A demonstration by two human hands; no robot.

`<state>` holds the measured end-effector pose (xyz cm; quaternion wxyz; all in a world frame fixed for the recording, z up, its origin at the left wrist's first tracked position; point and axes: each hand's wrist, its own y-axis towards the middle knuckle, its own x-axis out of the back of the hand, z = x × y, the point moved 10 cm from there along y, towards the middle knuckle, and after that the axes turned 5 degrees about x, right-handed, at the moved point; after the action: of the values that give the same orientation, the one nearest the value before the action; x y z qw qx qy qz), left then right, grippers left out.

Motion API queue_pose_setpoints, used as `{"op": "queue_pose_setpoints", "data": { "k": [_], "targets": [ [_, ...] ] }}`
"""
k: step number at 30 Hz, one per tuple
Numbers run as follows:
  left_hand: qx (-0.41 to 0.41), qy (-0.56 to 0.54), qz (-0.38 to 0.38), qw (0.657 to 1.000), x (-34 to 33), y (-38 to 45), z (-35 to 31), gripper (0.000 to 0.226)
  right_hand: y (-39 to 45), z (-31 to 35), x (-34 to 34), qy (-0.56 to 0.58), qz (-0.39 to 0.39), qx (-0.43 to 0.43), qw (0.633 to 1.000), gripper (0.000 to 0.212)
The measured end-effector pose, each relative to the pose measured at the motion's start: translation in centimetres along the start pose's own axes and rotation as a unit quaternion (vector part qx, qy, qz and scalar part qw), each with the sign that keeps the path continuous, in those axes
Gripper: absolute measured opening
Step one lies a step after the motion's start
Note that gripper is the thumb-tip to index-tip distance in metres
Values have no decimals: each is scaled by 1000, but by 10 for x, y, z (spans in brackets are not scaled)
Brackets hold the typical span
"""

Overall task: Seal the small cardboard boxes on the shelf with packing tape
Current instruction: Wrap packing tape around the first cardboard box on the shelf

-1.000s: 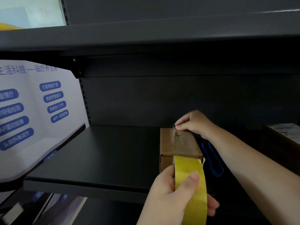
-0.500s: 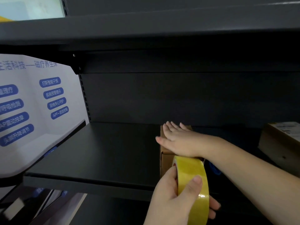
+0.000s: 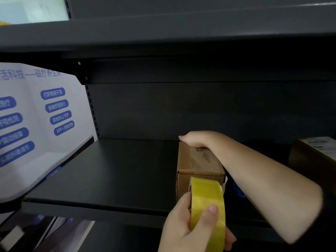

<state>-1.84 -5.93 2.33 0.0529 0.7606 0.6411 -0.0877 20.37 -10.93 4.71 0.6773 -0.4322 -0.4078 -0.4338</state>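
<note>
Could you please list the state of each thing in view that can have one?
small cardboard box: closed, upright on the shelf, tape along its top.
tape roll: gripped on edge, in front of the box.
left hand: grips the roll.
right hand: rests on the box's far top edge.
second box: at far right, closed.

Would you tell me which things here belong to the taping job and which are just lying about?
In use: small cardboard box, yellow tape roll, left hand, right hand.
Lying about: labelled box, blue item, printed poster.
</note>
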Motion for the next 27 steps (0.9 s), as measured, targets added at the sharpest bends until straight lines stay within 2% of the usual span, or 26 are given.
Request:
{"op": "queue_pose_setpoints", "data": {
  "k": [4, 7, 8, 10, 12, 14, 17, 23, 27],
  "targets": [
    [2, 7, 0, 1000, 5, -4, -1, 38, -13, -1, 9, 37, -30, -10, 999, 63],
    [15, 4, 13, 1000, 6, -6, 1, 41, -44, 18, 29, 49, -116, 94, 988, 65],
    [17, 4, 17, 1000, 6, -6, 0, 43, -59, 28, 26, 54, -109, 146, 982, 64],
    [16, 2, 15, 1000, 6, -6, 0, 44, -89, 45, 0, 19, -40, 231, 972, 65],
    [9, 9, 12, 1000, 5, -5, -1, 42, -102, 50, -34, -50, 47, 252, 965, 67],
    [2, 20, 6, 1000, 5, -4, -1, 39, -93, 47, -43, -66, 58, 221, 971, 66],
    [5, 10, 7, 1000, 6, -3, 1, 40, -65, 36, -26, -63, 13, 156, 986, 63],
    [17, -1, 16, 1000, 7, -4, 2, 41, -14, -4, -3, 11, -42, 21, 999, 63],
    [15, 3, 15, 1000, 6, -5, -1, 41, -3, -17, 0, 37, 2, -15, 999, 56]
  ]
}}
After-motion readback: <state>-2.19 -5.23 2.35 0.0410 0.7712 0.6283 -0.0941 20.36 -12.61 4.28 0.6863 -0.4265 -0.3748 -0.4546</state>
